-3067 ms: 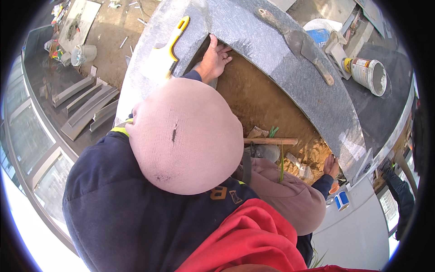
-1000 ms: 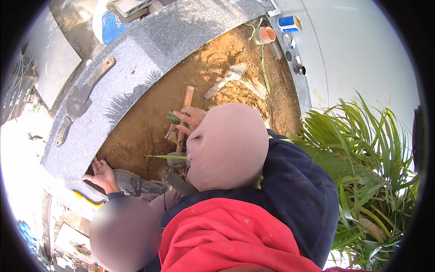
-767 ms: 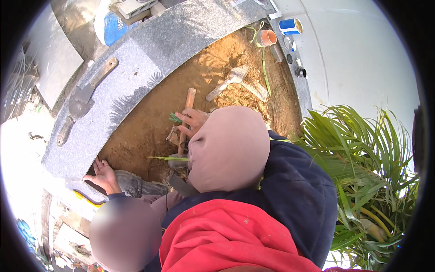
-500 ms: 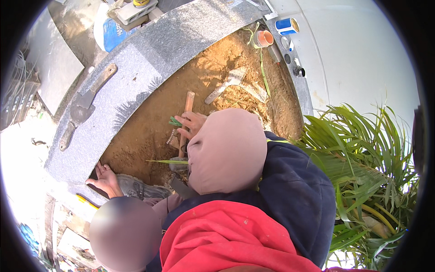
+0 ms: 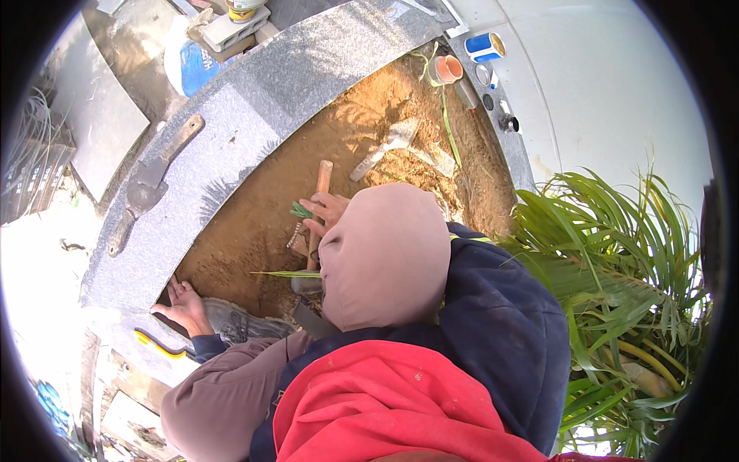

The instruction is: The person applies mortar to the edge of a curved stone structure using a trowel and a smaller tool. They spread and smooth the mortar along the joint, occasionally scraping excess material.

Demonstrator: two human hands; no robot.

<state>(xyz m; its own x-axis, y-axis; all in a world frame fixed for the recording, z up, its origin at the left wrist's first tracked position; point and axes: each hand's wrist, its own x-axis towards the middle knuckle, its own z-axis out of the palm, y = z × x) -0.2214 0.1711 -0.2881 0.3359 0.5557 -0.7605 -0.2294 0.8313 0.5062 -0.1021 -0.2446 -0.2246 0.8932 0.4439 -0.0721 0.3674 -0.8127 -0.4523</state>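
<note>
Left hand (image 5: 185,309) palm up, grip apart, fingers at the inner edge of the grey stone slab (image 5: 312,86). Right hand (image 5: 331,210) has fingers across the wooden handle (image 5: 324,177) over the soil (image 5: 250,204); can't tell if clamped. Wood-handled tools (image 5: 144,197) on slab.

Wooden-handled tool (image 5: 323,179) is lying on brown dirt (image 5: 231,235) mid-frame, with the speckled grey slab (image 5: 250,108) curving across upper left.
</note>
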